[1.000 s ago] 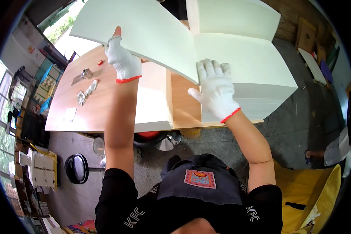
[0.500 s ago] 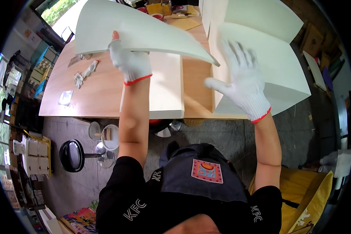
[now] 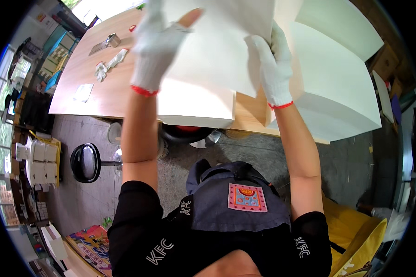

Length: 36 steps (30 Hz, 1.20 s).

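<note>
A large white sheet (image 3: 231, 37) hangs over a stack of white sheets (image 3: 196, 99) at the front of the table. My right hand (image 3: 276, 69), in a white knit glove with a red cuff, pinches the sheet's right edge, thumb on its face and fingers behind. My left hand (image 3: 155, 53), gloved alike but with a bare thumb tip, is at the sheet's left side. It is smeared by motion, its fingers stretched away from me and its thumb spread apart over the sheet. Whether it touches the sheet I cannot tell.
Large white folded boards (image 3: 335, 74) stand at the table's right. On its left lie a loose pair of gloves (image 3: 110, 65), a metal cup (image 3: 112, 40) and a small clear packet (image 3: 83, 93). A black stool (image 3: 85, 162) and a yellow bin (image 3: 356, 235) are on the floor.
The curved sheet has come down from a tilt into a more upright hang over the stack. My right hand has closed on its right edge; my left hand's fingers have opened out. The view has shifted.
</note>
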Motion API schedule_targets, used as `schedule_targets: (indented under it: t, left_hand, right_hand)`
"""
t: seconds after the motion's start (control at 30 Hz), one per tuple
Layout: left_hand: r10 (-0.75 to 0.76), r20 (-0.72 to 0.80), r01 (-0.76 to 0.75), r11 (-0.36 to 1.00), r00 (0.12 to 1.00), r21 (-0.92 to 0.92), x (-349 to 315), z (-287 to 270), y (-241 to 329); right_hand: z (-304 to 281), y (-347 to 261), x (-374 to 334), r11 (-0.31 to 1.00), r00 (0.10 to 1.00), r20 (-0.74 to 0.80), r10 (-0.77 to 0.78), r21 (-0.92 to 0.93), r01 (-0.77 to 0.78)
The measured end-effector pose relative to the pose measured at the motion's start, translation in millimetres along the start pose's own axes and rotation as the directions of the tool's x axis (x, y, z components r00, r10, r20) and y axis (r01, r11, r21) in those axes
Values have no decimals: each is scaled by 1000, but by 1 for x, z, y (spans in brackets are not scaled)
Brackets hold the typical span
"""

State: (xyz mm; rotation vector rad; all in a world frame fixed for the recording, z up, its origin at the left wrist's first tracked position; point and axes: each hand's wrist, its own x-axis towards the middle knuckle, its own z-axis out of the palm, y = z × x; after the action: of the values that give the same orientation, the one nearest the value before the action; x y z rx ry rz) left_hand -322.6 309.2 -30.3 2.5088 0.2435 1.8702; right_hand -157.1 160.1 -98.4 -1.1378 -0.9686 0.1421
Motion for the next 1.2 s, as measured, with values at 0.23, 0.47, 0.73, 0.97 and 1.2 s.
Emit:
schedule_targets:
  t: [0.23, 0.47, 0.73, 0.97, 1.2]
  left_hand:
    - [-771, 518, 893, 450, 370, 32, -100, -83, -102]
    - [-825, 513, 873, 414, 239, 259, -177, -51, -113]
    - [-687, 692, 572, 667, 221, 478, -187, -93, -75]
    - [-665, 681, 487, 725, 307, 487, -203, -103, -55]
    - [-700, 674, 514, 678, 236, 525, -193, -102, -50]
  right_hand:
    - [15, 59, -13, 820, 874, 105, 474, 309, -482]
    - [11, 151, -36, 785, 778, 105, 619, -65, -616]
    - [-15, 94, -56, 398, 847, 196, 494, -917, -19]
    - [-19, 39, -90, 411, 578, 537, 614, -843, 346]
    - [-30, 54, -113, 492, 669, 598, 442, -785, 377]
